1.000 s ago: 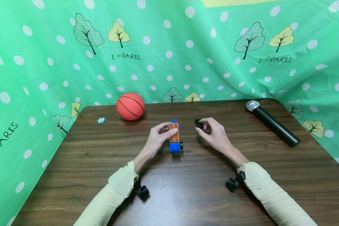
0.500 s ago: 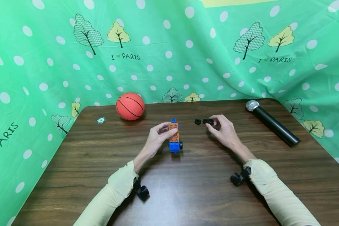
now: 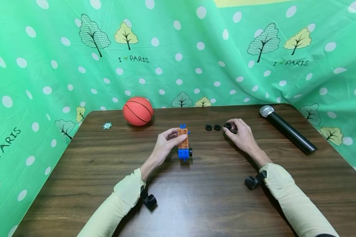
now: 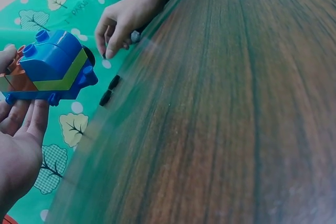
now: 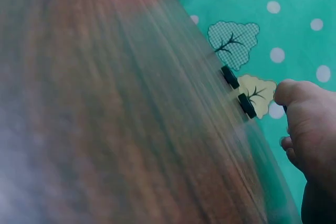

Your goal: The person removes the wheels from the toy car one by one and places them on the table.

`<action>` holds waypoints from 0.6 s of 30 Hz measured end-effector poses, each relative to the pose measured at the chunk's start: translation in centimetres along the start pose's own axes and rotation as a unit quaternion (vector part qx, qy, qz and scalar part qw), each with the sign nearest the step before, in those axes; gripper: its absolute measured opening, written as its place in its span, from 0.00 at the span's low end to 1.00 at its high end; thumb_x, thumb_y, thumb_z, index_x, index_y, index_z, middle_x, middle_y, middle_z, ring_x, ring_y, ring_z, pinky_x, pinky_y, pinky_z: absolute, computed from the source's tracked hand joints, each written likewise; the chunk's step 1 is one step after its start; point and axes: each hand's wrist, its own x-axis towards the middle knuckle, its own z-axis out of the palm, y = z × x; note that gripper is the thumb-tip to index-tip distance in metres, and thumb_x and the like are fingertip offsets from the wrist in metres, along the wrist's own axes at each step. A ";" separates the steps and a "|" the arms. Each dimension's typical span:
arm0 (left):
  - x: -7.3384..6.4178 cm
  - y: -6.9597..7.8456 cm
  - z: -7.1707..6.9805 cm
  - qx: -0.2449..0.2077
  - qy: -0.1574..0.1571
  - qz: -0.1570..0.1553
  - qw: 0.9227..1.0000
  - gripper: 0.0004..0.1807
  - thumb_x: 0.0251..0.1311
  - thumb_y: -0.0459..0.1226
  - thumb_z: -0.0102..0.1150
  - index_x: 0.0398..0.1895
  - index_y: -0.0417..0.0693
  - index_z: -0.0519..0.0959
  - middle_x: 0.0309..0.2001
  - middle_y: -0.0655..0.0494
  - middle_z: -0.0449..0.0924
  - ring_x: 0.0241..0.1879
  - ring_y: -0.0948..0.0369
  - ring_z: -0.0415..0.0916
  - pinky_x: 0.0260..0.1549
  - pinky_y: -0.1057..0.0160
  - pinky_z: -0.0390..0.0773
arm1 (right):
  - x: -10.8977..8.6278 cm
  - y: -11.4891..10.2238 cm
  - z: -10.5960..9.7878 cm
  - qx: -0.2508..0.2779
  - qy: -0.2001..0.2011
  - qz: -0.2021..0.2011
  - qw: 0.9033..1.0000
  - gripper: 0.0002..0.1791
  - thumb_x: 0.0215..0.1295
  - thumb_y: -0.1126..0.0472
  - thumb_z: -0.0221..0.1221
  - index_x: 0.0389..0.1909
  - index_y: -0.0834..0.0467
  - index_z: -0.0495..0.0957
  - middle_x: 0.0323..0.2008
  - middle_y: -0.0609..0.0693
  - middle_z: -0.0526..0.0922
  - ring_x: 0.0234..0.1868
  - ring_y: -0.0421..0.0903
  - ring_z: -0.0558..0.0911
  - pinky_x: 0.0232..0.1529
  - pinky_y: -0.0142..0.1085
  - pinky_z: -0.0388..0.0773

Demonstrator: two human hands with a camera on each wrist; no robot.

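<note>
My left hand point(image 3: 163, 147) grips a toy block car point(image 3: 183, 142) at the middle of the table, thumb on its studded orange top. The car has a blue block end, and one black wheel point(image 3: 190, 152) shows on its right side. In the left wrist view its blue rounded body point(image 4: 52, 56) has a yellow-green stripe and is held up off the table. Farther right, my right hand point(image 3: 241, 136) pinches a small black wheel point(image 3: 227, 126) between thumb and fingers. Two loose wheels lie flat to its left, a nearer one point(image 3: 217, 127) and a farther one point(image 3: 208, 127).
A red basketball point(image 3: 138, 111) sits at the back left, with a small poker chip point(image 3: 107, 125) beside it. A black microphone point(image 3: 290, 131) lies at the right. Green patterned cloth point(image 3: 178, 59) hangs behind the brown wooden table point(image 3: 213, 197).
My right hand has moved right, leaving two wheels lying in a row on the table and keeping one in its fingers. The left hand and the car have stayed in place.
</note>
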 end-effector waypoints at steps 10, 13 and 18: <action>-0.2 0.1 0.0 0.001 -0.003 0.002 1.000 0.26 0.65 0.34 0.65 0.64 0.30 0.75 0.47 0.45 0.83 0.45 0.60 0.79 0.45 0.65 0.82 | 0.3 0.7 0.0 -0.011 -0.024 0.017 1.000 0.13 0.68 0.65 0.66 0.49 0.66 0.79 0.36 0.58 0.76 0.36 0.54 0.76 0.39 0.47 0.72; -0.2 0.2 0.0 0.000 -0.003 0.003 1.000 0.26 0.65 0.33 0.65 0.64 0.30 0.75 0.47 0.45 0.83 0.45 0.60 0.78 0.45 0.65 0.82 | 0.3 0.9 0.0 -0.009 -0.037 0.020 0.999 0.13 0.68 0.65 0.66 0.49 0.66 0.79 0.37 0.59 0.76 0.36 0.54 0.77 0.39 0.48 0.73; -0.2 0.2 -0.1 -0.004 -0.003 0.000 1.000 0.26 0.65 0.33 0.66 0.64 0.29 0.75 0.47 0.46 0.83 0.45 0.60 0.78 0.45 0.65 0.82 | 0.6 1.3 0.1 -0.013 -0.058 0.029 0.998 0.13 0.69 0.64 0.66 0.50 0.66 0.79 0.37 0.59 0.76 0.36 0.54 0.78 0.40 0.49 0.74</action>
